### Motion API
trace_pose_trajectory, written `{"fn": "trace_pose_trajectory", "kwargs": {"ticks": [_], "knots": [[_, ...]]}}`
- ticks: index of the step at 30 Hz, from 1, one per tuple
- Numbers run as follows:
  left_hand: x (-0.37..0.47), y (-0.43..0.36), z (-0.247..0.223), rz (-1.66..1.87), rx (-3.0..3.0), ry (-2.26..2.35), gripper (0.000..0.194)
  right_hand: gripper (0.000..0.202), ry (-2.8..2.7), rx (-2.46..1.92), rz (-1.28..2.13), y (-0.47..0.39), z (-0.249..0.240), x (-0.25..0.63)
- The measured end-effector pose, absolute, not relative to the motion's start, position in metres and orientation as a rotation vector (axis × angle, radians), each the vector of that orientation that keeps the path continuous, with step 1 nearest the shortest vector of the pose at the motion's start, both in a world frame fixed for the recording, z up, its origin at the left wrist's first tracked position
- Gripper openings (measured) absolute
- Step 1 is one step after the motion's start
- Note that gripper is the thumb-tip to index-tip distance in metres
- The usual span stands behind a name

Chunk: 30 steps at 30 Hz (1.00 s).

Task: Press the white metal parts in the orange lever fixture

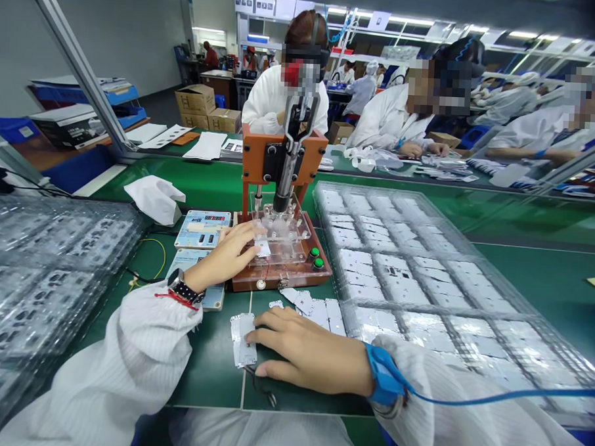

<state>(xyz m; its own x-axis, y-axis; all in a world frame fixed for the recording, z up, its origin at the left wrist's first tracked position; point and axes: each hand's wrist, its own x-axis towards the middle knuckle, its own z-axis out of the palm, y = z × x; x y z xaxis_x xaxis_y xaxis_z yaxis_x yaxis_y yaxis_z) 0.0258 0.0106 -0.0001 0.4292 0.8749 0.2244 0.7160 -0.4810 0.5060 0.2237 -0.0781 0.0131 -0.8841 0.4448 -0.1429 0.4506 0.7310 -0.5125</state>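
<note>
My left hand (pixel 234 253) reaches into the clear acrylic test fixture (pixel 286 249), thumb and fingers closed on a small white circuit board (pixel 263 249). Part of its grip is hidden behind the hand. Over the fixture stands an orange press frame (pixel 251 156) with a metal toggle clamp (pixel 290 163). Lower down, my right hand (pixel 296 348) is spread open above the green bench, its fingertips touching a few overlapping white circuit boards (pixel 242 352). More loose white boards (pixel 326 313) lie just beyond that hand.
Right of the fixture are clear trays (pixel 399 254) of white boards; other stacked trays (pixel 44 264) stand at left. Meter boxes (pixel 203 229) sit beside the fixture, near a crumpled white cloth (pixel 155 197). A blue wrist strap cord (pixel 492 394) runs off right. Co-workers sit across the bench.
</note>
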Motion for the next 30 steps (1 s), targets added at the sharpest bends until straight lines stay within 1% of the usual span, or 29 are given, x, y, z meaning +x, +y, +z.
{"fn": "trace_pose_trajectory", "kwargs": {"ticks": [6, 17, 23, 30], "knots": [[0.025, 0.012, 0.001, 0.558, 2.391, 1.366, 0.044, 0.039, 2.897, 0.756, -0.872, -0.076, 0.012, 0.223], [0.019, 0.014, 0.018, 0.428, 2.496, 1.236, 0.044, 0.037, 2.906, 0.765, -0.926, -0.074, 0.009, 0.224], [0.020, 0.021, 0.025, 0.327, 2.689, 1.191, 0.036, 0.038, 2.897, 0.770, -0.958, -0.073, 0.008, 0.224], [0.016, 0.021, 0.029, 0.251, 2.780, 1.138, 0.039, 0.037, 2.899, 0.767, -0.999, -0.070, 0.009, 0.224]]}}
